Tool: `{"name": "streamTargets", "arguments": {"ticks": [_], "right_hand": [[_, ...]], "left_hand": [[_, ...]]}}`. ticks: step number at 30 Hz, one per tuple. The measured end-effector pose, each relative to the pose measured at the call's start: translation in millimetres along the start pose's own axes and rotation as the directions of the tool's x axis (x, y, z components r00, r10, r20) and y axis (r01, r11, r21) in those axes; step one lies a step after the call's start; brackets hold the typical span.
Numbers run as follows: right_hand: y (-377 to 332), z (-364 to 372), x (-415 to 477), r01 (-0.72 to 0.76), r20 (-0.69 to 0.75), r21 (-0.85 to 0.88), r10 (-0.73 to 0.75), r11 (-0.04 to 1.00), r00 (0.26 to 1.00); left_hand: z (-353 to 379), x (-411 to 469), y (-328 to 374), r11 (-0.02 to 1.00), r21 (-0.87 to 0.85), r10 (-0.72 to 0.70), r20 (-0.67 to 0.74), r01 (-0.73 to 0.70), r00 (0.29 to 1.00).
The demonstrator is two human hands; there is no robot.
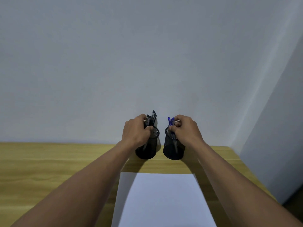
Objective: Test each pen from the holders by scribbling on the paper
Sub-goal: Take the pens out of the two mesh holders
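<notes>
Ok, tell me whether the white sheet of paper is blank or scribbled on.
Blank: the white sheet of paper shows no marks on its visible surface.

Narrow gap between the holders (173,149); wall (147,63) close behind

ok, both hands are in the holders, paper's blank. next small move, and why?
Probably lift one blue-capped pen out with the right hand and bring it to the paper. The fingers are already closed around those pens, and the sheet shows no marks.
</notes>
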State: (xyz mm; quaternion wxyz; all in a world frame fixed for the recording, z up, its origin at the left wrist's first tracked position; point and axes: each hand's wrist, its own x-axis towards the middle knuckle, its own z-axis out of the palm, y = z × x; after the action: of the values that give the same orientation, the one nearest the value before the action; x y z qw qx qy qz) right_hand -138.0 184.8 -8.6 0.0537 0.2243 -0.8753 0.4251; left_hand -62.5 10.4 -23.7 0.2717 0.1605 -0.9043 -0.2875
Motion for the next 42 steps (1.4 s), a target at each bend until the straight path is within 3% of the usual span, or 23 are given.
{"name": "streamTargets", "arguments": {"ticks": [13,18,21,25,30,36,42], "right_hand": [[-30,-24,-10,0.080,-0.110,0.183,-0.061,0.980,0.992],[-55,-48,-18,0.157,-0.158,0.185,-0.128,0.970,0.979],[-68,-65,-25,0.196,-0.172,0.157,-0.169,0.968,0.971],[-80,-85,-39,0.229,-0.156,0.076,-0.215,0.970,0.964],[-67,-92,-58,0.197,0.024,-0.077,-0.195,0.977,0.980],[-20,-73,-71,0.161,0.219,-0.292,-0.098,0.943,0.971],[15,-32,-78,0.238,0.374,-0.441,-0.064,0.865,0.925]], "left_hand": [[-39,1,30,0.940,-0.326,0.083,-0.067,-0.101,0.994],[-72,0,53,0.924,-0.331,0.170,-0.095,-0.192,0.981],[-94,-3,68,0.927,-0.275,0.242,-0.086,-0.256,0.967],[-114,-11,80,0.928,-0.112,0.360,0.037,-0.354,0.932],[-109,-34,72,0.908,0.005,0.409,0.196,-0.418,0.891],[-69,-54,39,0.889,0.196,0.309,0.411,-0.414,0.858],[-28,-62,3,0.809,0.360,0.241,0.516,-0.464,0.822]]}}
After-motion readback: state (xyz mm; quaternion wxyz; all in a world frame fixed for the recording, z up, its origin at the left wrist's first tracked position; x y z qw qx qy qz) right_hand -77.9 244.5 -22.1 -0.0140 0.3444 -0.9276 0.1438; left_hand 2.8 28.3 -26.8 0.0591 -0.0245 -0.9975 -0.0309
